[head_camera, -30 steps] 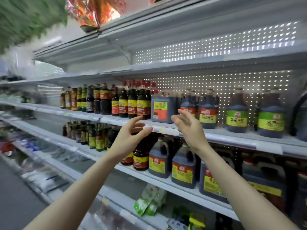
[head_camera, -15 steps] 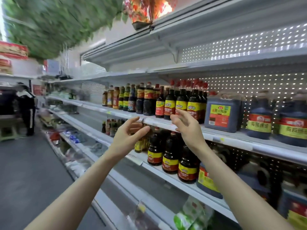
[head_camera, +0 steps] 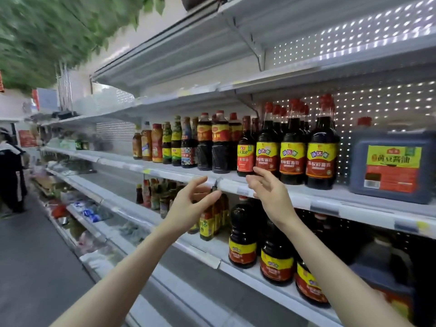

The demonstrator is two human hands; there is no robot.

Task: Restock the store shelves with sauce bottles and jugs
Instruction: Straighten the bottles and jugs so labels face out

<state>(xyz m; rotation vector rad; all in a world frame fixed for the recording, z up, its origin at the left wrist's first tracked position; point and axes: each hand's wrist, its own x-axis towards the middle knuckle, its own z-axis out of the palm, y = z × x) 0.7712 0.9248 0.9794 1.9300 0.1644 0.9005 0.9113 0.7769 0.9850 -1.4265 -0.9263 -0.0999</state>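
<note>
Dark sauce bottles with red caps and yellow-red labels (head_camera: 292,147) stand in a row on the white upper shelf (head_camera: 330,197), with a square dark jug (head_camera: 392,166) to their right. Smaller mixed bottles (head_camera: 174,142) stand further left. My left hand (head_camera: 191,206) is raised in front of the shelf's front edge, fingers relaxed, holding nothing. My right hand (head_camera: 269,192) is lifted just below a slim red-labelled bottle (head_camera: 245,149), fingers loosely spread and empty. More dark bottles (head_camera: 243,234) fill the shelf below.
A dark handled jug (head_camera: 382,267) sits low on the right. Lower shelves (head_camera: 99,215) hold packets and small goods. A person in dark clothes (head_camera: 11,173) stands far left in the grey aisle. Green foliage hangs overhead at top left.
The view has swung left along the shelves, so the tall bottles now stand ahead and the jugs lie to the right. Both hands stay raised and empty.
</note>
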